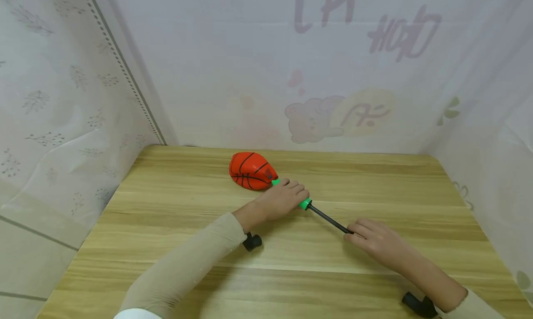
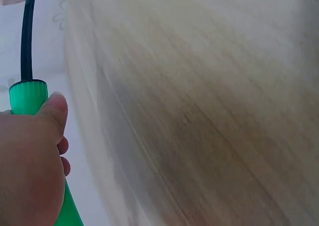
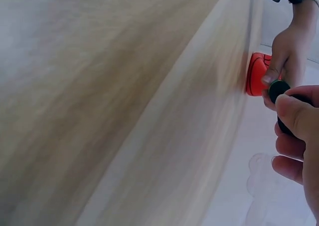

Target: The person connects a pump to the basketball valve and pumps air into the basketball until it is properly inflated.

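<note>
A partly flattened orange-red basketball (image 1: 250, 170) with black lines lies toward the back of the table. A hand pump's green barrel (image 1: 306, 204) points at it, its far end right at the ball. My left hand (image 1: 284, 201) grips that barrel, and in the left wrist view the thumb lies along the green body (image 2: 29, 97). The black pump rod (image 1: 331, 219) is drawn out toward the right. At its end, my right hand (image 1: 376, 241) holds the black handle (image 3: 286, 123), fingers curled round it in the right wrist view.
The wooden tabletop (image 1: 316, 282) extends under both arms. A pale printed curtain (image 1: 233, 78) rises behind its back edge and along both sides. Black camera mounts (image 1: 252, 241) show at each wrist.
</note>
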A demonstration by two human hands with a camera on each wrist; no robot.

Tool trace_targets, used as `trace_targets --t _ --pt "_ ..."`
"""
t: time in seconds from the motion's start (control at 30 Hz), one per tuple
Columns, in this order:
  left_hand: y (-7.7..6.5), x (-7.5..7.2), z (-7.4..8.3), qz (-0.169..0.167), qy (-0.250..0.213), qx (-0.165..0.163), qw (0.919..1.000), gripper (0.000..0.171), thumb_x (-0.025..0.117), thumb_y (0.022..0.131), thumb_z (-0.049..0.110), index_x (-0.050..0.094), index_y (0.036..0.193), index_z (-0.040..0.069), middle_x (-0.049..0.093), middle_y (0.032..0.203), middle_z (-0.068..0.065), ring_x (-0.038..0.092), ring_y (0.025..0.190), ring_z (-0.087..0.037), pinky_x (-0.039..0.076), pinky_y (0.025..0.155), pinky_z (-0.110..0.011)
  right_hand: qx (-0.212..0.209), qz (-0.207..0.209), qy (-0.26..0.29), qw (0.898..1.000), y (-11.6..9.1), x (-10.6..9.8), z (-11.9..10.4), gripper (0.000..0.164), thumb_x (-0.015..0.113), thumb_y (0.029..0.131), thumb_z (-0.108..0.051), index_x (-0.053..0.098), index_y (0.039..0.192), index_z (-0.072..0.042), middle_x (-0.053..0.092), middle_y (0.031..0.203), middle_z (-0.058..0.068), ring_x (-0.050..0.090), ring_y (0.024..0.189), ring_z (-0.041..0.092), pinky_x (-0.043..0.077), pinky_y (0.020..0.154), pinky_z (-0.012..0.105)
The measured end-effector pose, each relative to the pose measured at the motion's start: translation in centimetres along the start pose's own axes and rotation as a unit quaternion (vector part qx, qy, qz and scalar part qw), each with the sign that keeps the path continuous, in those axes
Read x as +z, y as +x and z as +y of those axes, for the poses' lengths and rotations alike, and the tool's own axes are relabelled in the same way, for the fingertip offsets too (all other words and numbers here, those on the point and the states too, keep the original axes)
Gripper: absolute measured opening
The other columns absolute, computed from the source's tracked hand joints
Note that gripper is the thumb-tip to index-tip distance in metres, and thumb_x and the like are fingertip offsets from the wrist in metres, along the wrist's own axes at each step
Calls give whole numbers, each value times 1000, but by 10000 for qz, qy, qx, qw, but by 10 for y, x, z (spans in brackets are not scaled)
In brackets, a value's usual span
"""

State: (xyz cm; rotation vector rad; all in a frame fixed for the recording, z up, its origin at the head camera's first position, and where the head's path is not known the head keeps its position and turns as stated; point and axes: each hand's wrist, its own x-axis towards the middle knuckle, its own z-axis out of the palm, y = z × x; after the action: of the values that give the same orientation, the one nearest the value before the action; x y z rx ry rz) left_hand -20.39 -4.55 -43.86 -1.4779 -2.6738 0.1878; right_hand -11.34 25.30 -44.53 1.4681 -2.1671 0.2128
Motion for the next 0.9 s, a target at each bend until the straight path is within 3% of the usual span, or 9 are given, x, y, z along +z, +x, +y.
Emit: trace_targets --t 0.23,0.9 --pt "-2 -2 1 -86 78 -48 9999 26 48 108 36 52 127 18 56 121 4 48 113 -14 39 97 -32 -19 -136 -4 9999 1 -1 0 49 24 114 -15 70 99 -11 67 99 4 63 87 18 56 71 30" --pt "2 -1 7 -137 368 -238 9989 29 45 109 38 53 128 18 55 119 4 47 110 -15 39 96 -34 -351 -266 -58 9990 51 28 22 50 18 113 -17 65 97 -8 65 94 4 59 81 16 53 67 26"
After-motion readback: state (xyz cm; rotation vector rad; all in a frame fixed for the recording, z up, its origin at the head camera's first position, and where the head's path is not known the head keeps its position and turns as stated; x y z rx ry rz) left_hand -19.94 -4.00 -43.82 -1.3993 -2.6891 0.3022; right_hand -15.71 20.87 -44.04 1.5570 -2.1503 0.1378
